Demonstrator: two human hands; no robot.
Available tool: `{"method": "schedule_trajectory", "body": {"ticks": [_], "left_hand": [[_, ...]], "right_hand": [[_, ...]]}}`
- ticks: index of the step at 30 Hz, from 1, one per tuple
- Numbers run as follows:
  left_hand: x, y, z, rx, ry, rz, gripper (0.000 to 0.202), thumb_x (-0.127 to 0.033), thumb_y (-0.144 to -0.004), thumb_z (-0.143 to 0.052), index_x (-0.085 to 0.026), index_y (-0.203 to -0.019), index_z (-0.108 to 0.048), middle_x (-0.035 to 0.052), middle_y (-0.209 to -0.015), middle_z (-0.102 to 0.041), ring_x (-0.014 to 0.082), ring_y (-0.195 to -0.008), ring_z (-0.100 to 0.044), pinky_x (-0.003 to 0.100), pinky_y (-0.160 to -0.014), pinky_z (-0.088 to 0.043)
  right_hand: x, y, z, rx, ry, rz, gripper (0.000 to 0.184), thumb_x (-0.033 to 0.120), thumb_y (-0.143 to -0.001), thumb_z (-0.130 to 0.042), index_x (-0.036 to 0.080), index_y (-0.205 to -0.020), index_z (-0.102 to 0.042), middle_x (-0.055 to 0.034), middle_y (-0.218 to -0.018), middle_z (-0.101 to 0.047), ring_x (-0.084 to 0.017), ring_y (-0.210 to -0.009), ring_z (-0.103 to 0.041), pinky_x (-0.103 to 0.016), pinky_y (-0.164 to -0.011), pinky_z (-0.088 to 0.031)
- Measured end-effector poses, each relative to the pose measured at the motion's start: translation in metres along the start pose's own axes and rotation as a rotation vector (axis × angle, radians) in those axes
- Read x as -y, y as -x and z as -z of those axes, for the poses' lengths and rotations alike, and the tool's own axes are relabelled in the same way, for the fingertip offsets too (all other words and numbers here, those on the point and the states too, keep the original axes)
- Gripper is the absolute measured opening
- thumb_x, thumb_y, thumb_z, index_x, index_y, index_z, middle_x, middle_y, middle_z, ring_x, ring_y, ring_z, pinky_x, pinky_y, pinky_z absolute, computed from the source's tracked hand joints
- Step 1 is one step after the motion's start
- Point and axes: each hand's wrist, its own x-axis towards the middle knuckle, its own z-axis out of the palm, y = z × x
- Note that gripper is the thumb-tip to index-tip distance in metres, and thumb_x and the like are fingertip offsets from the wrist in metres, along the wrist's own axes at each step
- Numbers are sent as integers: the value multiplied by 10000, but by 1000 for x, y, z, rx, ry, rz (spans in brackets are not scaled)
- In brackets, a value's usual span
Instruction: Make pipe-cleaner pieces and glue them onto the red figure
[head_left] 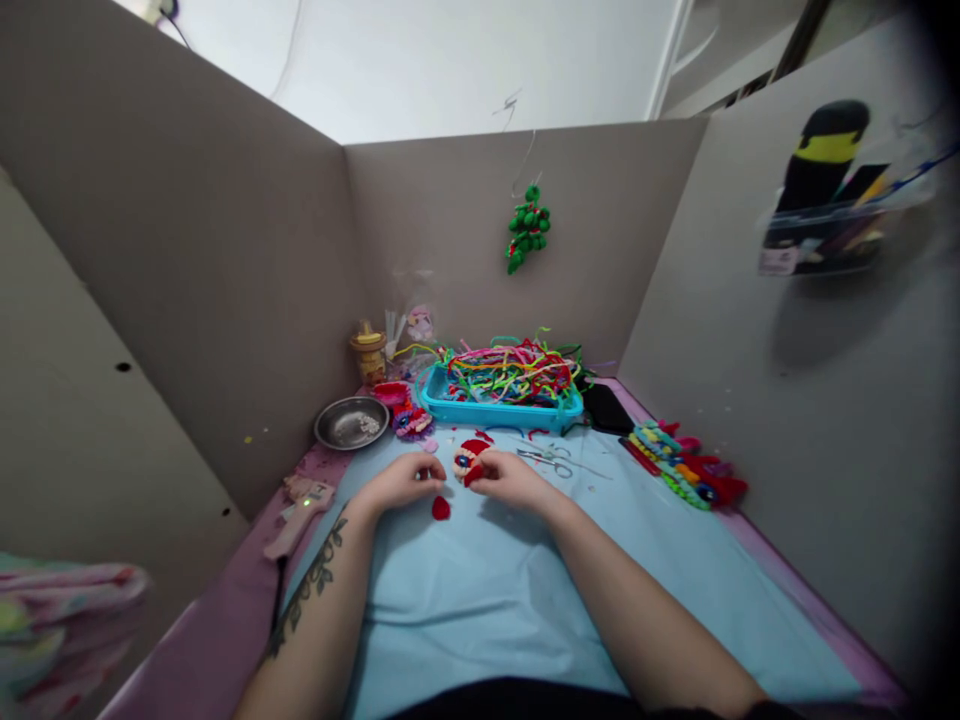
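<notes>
Right hand (511,478): centre of frame; grip closed, fingertips pinched on a small red-and-white craft piece (468,460) and holding it just above the cloth.
Left hand (401,482): just left of the piece, fingers curled in toward it; a bit of red shows at the fingertips, but I cannot tell if the grip has hold of anything.
Craft piece: between the two hands, middle of frame, just below the tray.
Red scrap (441,509): lies on the cloth just under the gap between the hands, apart from both.
Blue cloth (480,600): covers the tabletop under both forearms; pink edge showing at left and right.
Scissors (551,461): flat on the cloth, just right of and above the right hand.
Blue tray (495,412): above the hands, at the back of the tabletop, heaped with tangled pipe cleaners (514,370) in many colours.
Metal bowl (351,422): left of the tray, near the side wall.
Pink tool (300,508): on the left edge, left of the left wrist.
Finished pieces (684,466): a colourful row at right of centre, along the right wall.
Green ornament (529,228): hangs on the back cardboard wall, upper centre.
</notes>
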Motion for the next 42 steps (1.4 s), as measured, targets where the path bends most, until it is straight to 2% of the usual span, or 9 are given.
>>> {"method": "schedule_trajectory", "body": {"ticks": [3, 9, 18, 22, 24, 29, 32, 37, 42], "left_hand": [[-13, -3, -3, -163, 43, -77, 240, -324, -802, -505, -157, -895, -651, 52, -892, -654, 159, -791, -566, 231, -670, -422], [-21, -8, -22, -148, 20, -135, 217, -315, -817, -494, -157, -801, -642, 22, -749, -640, 133, -684, -543, 225, -638, -410], [-15, -14, -18, -348, 58, 4, 209, -285, -783, -460, -149, -649, -546, -20, -598, -523, 114, -579, -459, 214, -550, -345], [-14, -13, -13, -290, 97, 81, 241, -314, -768, -462, -144, -632, -565, -8, -588, -562, 116, -560, -479, 216, -535, -346], [-14, -14, -16, -230, 113, 108, 243, -309, -758, -462, -136, -639, -585, 11, -595, -598, 121, -553, -509, 223, -537, -365], [-8, -17, -34, -21, 195, 202, 283, -315, -765, -423, -126, -676, -613, 53, -596, -661, 127, -454, -545, 226, -458, -386], [-3, -18, -36, 5, 132, 212, 319, -340, -779, -415, -129, -664, -625, 46, -573, -657, 122, -443, -532, 224, -457, -379], [7, -12, -13, -169, -116, 154, 313, -356, -769, -453, -123, -672, -639, 31, -601, -618, 148, -570, -526, 238, -536, -368], [13, -1, 1, 36, -55, 71, 309, -371, -722, -552, -137, -896, -656, 28, -763, -640, 153, -680, -545, 226, -609, -403]], "right_hand": [[1, 0, -7, -19, 28, -20, 43, 191, -689, -569, 153, -691, -548, 40, -604, -508, -94, -571, -462, -196, -527, -330], [0, 2, -25, -21, 134, -38, 35, 190, -703, -554, 159, -699, -539, 36, -593, -514, -92, -549, -458, -198, -495, -300], [7, -1, -17, -159, -60, -9, 198, 216, -703, -574, 173, -895, -550, 25, -681, -572, -105, -575, -498, -216, -544, -381], [8, -2, -3, -398, -97, -1, 156, 191, -738, -479, 163, -843, -591, -28, -801, -613, -145, -705, -551, -260, -659, -431], [6, -3, -1, -432, -49, 3, 154, 166, -736, -446, 162, -764, -598, -36, -793, -608, -162, -757, -553, -274, -708, -428], [2, -5, -8, -378, 32, -2, 183, 119, -748, -406, 176, -749, -580, -29, -785, -601, -164, -787, -544, -278, -748, -415], [2, -6, -13, -366, 70, 6, 187, 106, -754, -416, 175, -765, -590, -33, -818, -603, -159, -794, -550, -271, -752, -416], [1, -2, -16, -172, 205, 47, 189, 95, -754, -477, 178, -727, -645, -31, -779, -639, -162, -809, -561, -262, -764, -403], [-1, 1, -20, -49, 376, 82, 198, 115, -753, -514, 190, -822, -684, -49, -882, -662, -175, -864, -580, -262, -782, -385]]}}
